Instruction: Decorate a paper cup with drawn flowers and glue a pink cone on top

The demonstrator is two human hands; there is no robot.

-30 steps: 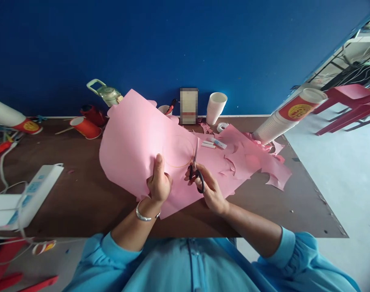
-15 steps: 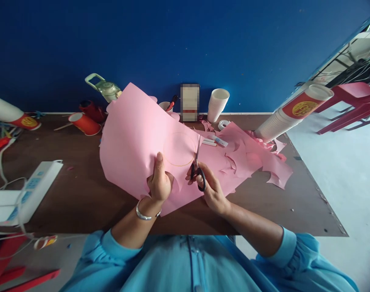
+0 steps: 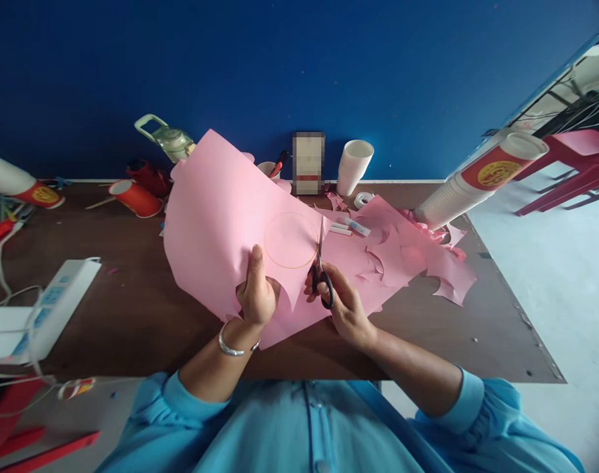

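Sheet held up over the table's middle, scissors at its right side.
The left hand [image 3: 257,293] grips the sheet [image 3: 221,223] from below; just right, the right hand [image 3: 343,303] holds scissors [image 3: 320,270]. Scraps [image 3: 408,253] lie right on the table [image 3: 122,309], cups [image 3: 354,165] behind, power strip [image 3: 48,305] far left.

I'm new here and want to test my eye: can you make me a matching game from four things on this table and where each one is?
Things:
1. scissors
2. pink sheet
3. power strip
4. tape roll

Places:
A. by the wall, beside the white cup stack
B. in the right hand
C. pinched by the left hand
D. table's left edge

Pairs: 1-B, 2-C, 3-D, 4-A
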